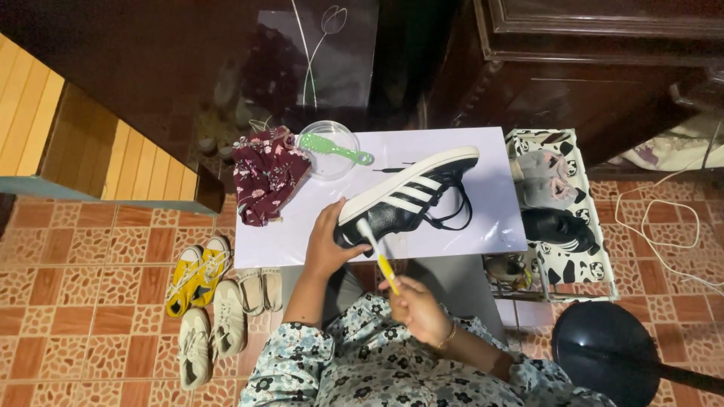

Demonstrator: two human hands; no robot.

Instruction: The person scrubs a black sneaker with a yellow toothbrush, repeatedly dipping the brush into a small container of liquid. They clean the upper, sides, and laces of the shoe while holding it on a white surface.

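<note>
Left hand (pixel 326 243) reached forward from a floral sleeve, fingers wrapped over the heel end of the black sneaker (pixel 411 196) and pressed closed on it, thumb side toward the sole. Right hand (pixel 417 307) sat lower, at about 5 o'clock from the left, fingers pinched shut around the yellow handle of a toothbrush (pixel 377 255); a thin bracelet circled that wrist.

Sneaker lay tilted on its side on the white table (pixel 490 211), toe pointing to 2 o'clock, white stripes up, laces trailing loose toward 4 o'clock. Toothbrush head touched the shoe's heel area, just beside the left thumb.

Table's near edge ran just under the shoe's heel. At 10 o'clock from the shoe: a maroon floral cloth (pixel 265 175) and a clear bowl (pixel 329 148) with a green brush (pixel 335 148) across it. Bare tabletop lay at 3 o'clock of the toe. Shoe rack (pixel 554 211) stood against the table's right edge; yellow sneakers (pixel 197 273) and pale shoes on the tiled floor at 8 o'clock.
</note>
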